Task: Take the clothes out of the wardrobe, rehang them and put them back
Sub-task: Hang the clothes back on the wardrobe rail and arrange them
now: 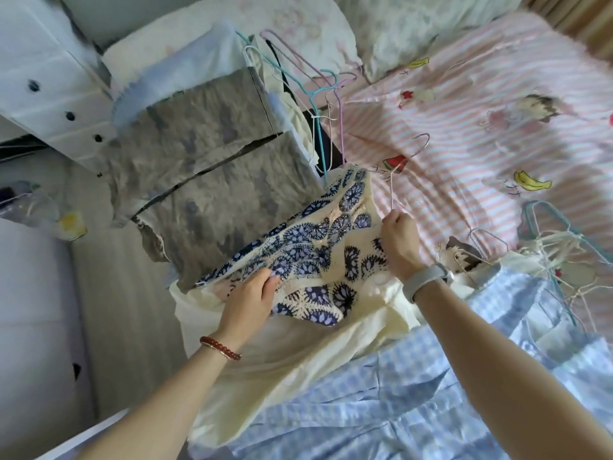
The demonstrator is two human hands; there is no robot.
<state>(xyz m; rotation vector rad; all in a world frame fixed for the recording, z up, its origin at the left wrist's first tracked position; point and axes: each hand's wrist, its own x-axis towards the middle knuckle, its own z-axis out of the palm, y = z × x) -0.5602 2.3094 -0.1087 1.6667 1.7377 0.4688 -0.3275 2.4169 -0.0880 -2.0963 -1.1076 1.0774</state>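
Now my left hand (249,295) pinches the blue-patterned cream garment (318,247), which lies between both hands on the bed (481,127). My right hand (399,240) is curled around a pink wire hanger (396,180) at the garment's far edge.

A bed (497,134) fills the room from twelve round to four o'clock, under a sheet (464,94) of pink and white stripes printed with bananas, watermelon slices and cartoon figures. Two pale floral pillows (414,31) lie at its twelve o'clock end. At ten o'clock stands a white cabinet (43,78) with dark round knobs. A pale floor (109,310) runs along the bed's edge from nine to seven o'clock, with a clear plastic bag (36,207) lying at nine. Soft daylight falls evenly over everything.
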